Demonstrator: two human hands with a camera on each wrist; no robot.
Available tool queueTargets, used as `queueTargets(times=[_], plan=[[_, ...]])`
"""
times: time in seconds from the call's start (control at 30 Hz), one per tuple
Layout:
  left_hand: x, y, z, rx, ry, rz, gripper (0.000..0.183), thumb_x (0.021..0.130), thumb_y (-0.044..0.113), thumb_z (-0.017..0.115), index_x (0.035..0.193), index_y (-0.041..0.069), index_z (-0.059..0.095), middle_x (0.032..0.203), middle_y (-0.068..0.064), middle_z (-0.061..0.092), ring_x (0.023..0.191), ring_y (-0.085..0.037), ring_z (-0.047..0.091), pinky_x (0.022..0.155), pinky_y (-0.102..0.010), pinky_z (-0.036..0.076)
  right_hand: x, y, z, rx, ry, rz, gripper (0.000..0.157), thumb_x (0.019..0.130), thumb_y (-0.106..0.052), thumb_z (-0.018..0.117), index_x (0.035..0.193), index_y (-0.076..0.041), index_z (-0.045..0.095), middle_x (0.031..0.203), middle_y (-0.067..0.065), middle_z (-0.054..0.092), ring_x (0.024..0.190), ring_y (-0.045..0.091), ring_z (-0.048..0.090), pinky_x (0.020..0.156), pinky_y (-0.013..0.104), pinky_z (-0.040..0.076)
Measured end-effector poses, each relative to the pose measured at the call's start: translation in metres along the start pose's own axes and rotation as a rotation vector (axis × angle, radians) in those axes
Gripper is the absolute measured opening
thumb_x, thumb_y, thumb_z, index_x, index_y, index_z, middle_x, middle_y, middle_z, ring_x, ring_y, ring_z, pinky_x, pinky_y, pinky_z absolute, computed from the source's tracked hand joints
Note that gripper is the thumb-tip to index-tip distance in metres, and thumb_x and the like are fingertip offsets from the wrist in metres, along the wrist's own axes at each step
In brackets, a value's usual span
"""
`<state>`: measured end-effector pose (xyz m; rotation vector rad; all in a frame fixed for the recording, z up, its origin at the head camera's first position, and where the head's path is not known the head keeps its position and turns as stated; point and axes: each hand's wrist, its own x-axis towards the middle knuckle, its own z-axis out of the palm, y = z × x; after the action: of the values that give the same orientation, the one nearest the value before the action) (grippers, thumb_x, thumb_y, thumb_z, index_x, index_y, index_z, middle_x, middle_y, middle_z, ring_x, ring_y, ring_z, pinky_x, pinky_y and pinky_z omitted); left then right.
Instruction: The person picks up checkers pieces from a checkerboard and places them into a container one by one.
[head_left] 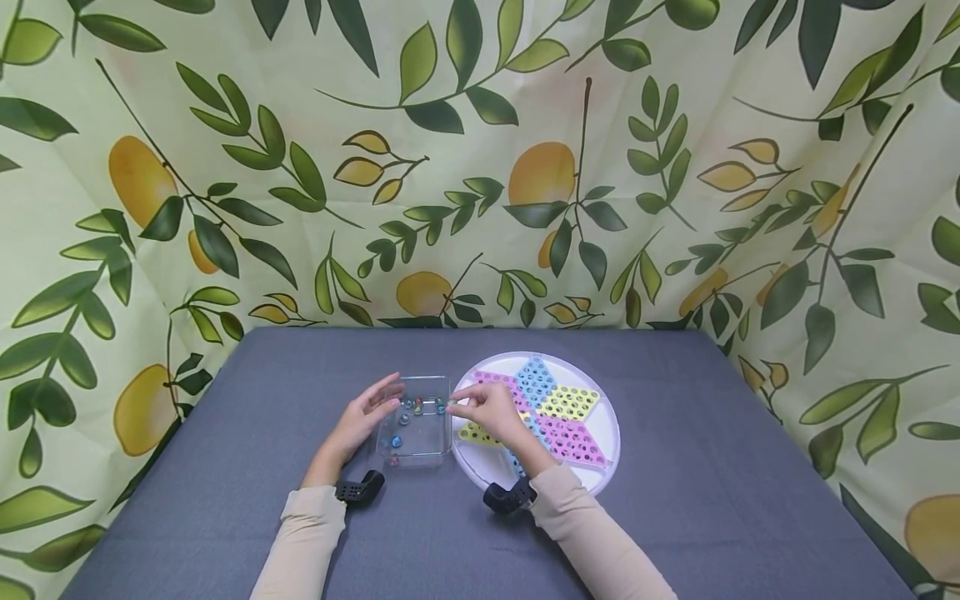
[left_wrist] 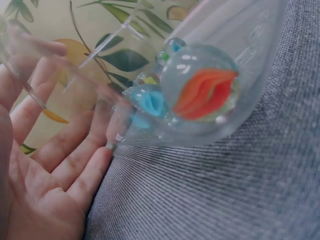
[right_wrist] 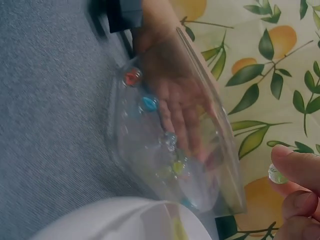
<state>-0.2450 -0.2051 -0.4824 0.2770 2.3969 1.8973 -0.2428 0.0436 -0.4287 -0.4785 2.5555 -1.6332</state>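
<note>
My right hand (head_left: pixel 491 411) pinches a clear marble (right_wrist: pixel 276 174) with a green tint between thumb and fingertip, just over the right rim of a clear plastic box (head_left: pixel 420 460). Inside the box lie several glass marbles. A marble with a red-orange swirl (left_wrist: pixel 210 95) sits at the near corner, and a marble with a blue swirl (left_wrist: pixel 150 105) is close behind it. My left hand (head_left: pixel 362 418) is at the box's left side, its fingers loosely extended along the wall. Right of the box is a round white Chinese checkers board (head_left: pixel 611 450), partly covered by my right hand and wrist.
The board carries a star of pink, blue and yellow sections with rows of holes. A grey cloth (head_left: pixel 300 367) covers the table. Behind and at the sides hangs a curtain (head_left: pixel 480 233) printed with leaves and orange fruit. Each wrist wears a black camera mount (head_left: pixel 360 489).
</note>
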Motion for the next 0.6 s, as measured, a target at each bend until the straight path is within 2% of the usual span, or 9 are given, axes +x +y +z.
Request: queueTargets(times=[0.2,0.47,0.6], plan=[[-0.001,0.001,0.0,0.018,-0.002,0.003,0.056,0.098,0.021,0.055,0.149,0.007,0.035,0.148,-0.022,0.046,0.139,-0.037,0.043,0.114,-0.04,0.037,-0.004,0.0,0.005,0.021,-0.026,-0.001,0.023,0.079,-0.011,0.076,0.097,0.004,0.074,0.05,-0.01,0.043,0.047,0.002,0.033,0.044,0.014,0.025],[0.0,0.001,0.0,0.021,0.0,0.006,0.056,0.098,0.021,0.055,0.148,0.008,0.036,0.148,-0.022,0.046,0.14,-0.038,0.042,0.115,-0.051,0.033,-0.005,0.002,0.01,0.032,-0.025,-0.017,0.023,0.079,-0.012,0.077,0.096,0.003,0.074,0.051,-0.01,0.044,0.047,0.002,0.034,0.044,0.014,0.025],[0.0,0.0,0.0,0.022,-0.003,0.002,0.056,0.098,0.02,0.055,0.149,0.008,0.035,0.148,-0.022,0.045,0.14,-0.037,0.042,0.115,-0.047,0.035,-0.007,0.002,0.012,0.047,-0.033,0.001,0.022,0.079,-0.011,0.077,0.095,0.003,0.074,0.051,-0.01,0.045,0.047,0.003,0.035,0.044,0.014,0.025]])
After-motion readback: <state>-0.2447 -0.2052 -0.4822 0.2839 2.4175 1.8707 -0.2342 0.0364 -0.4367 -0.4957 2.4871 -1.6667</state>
